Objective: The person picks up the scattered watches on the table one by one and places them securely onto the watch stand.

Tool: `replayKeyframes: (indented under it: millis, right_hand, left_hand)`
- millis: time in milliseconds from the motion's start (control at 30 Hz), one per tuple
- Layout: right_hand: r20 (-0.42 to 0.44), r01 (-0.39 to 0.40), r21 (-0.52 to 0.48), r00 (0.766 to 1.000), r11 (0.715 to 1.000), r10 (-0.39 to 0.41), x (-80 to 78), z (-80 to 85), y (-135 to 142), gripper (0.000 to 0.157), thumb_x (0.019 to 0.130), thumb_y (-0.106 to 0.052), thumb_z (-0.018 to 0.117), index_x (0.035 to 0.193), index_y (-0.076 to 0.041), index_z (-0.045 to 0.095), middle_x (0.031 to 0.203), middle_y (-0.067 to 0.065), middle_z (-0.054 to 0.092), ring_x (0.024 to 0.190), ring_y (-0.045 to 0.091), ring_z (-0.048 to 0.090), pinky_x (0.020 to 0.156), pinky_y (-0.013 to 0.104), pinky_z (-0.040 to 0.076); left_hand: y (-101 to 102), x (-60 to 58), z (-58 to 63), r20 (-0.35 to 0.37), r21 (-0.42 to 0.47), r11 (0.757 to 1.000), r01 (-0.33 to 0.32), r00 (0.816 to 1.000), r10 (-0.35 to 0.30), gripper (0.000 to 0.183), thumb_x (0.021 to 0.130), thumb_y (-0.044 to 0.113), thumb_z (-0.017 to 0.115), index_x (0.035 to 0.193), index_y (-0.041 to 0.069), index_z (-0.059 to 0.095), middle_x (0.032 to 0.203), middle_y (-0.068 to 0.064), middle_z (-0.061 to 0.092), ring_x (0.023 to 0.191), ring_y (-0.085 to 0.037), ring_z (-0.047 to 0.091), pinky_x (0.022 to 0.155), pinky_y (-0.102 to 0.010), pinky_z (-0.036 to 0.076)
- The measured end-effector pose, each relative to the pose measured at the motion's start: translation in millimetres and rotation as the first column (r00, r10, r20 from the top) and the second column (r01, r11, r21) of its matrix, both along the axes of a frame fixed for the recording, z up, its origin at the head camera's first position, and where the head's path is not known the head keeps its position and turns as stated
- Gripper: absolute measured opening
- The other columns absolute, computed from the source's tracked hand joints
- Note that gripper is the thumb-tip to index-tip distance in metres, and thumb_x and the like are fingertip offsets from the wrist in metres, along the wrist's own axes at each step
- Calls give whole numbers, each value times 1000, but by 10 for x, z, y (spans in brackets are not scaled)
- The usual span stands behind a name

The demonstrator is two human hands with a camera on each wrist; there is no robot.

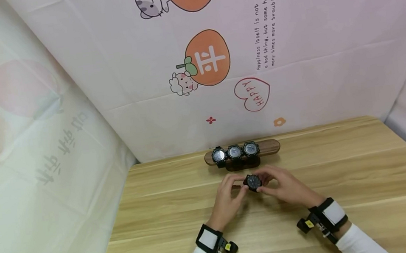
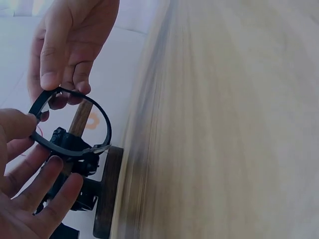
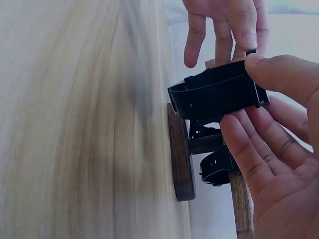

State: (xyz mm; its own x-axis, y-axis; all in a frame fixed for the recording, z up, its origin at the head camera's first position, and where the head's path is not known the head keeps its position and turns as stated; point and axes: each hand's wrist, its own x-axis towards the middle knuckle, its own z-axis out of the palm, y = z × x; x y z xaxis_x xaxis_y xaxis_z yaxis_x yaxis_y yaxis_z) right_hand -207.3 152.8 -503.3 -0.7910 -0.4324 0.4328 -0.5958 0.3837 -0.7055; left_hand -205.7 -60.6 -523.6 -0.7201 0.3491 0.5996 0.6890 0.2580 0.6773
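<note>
A black wristwatch is held up between both hands in front of the display stand, its dial facing up toward the head camera. My left hand pinches the watch at its left side with thumb and forefinger. On the opposite side, my right hand grips the case between thumb and fingers. In the left wrist view the strap forms a closed loop below the case. The right wrist view shows the broad outer face of the strap, with the other fingers of both hands spread loosely around it.
Behind the hands, a wooden watch stand carries three dark watches toward its left and middle, with bare bar at its right end. It stands near the back edge of the wood-grain table. A printed white cloth hangs behind.
</note>
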Motion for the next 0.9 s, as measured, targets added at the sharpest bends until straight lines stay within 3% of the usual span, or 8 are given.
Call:
replayKeyframes:
  millis: [67,233,433,600,733,900]
  right_hand:
    - [29,12,-8,1000,1000,-12,-48,-78,21,43,81,-8,76,120,-6,59,103,5,65,84,22,63,74,47,57]
    - [82,35,2,996,999,-35,-140,-224,73,41,83,-24,75,120,-16,59,102,-5,64,86,12,63,76,35,59]
    - [129,57,-27,990,998,-54,-148,-233,66,37,83,-30,75,115,-18,61,99,-4,65,85,11,64,73,24,59]
    - [150,80,-20,986,997,-76,-138,-220,44,38,82,-34,75,114,-18,61,99,-4,65,87,12,64,73,23,59]
    - [120,68,-12,991,998,-67,-139,-228,64,39,82,-35,74,115,-20,61,100,-5,65,87,12,64,73,28,59]
    - [8,8,-2,1000,1000,-8,-162,-245,128,41,83,-25,76,120,-17,60,109,-5,63,94,15,63,78,38,59]
  left_hand:
    - [12,11,23,9,6,1000,3,1000,-3,32,85,-5,67,116,-7,57,114,-22,57,104,-33,58,80,-47,58]
    - [32,-80,-144,19,-91,995,-31,999,33,47,85,12,74,126,1,54,123,-11,54,111,-19,54,86,-36,57]
    - [56,-130,-242,53,-147,988,-56,997,64,60,81,25,78,131,5,51,127,-1,50,114,-10,49,88,-28,55]
    - [73,-137,-270,54,-179,979,-94,993,106,58,83,30,75,130,7,50,127,4,48,113,-9,49,88,-26,54]
    - [76,-139,-272,57,-174,980,-92,993,103,53,86,27,73,130,8,50,127,5,48,113,-8,49,89,-27,54]
    - [73,-132,-250,81,-143,988,-53,995,65,54,85,25,74,132,15,49,128,5,49,114,-8,49,89,-27,53]
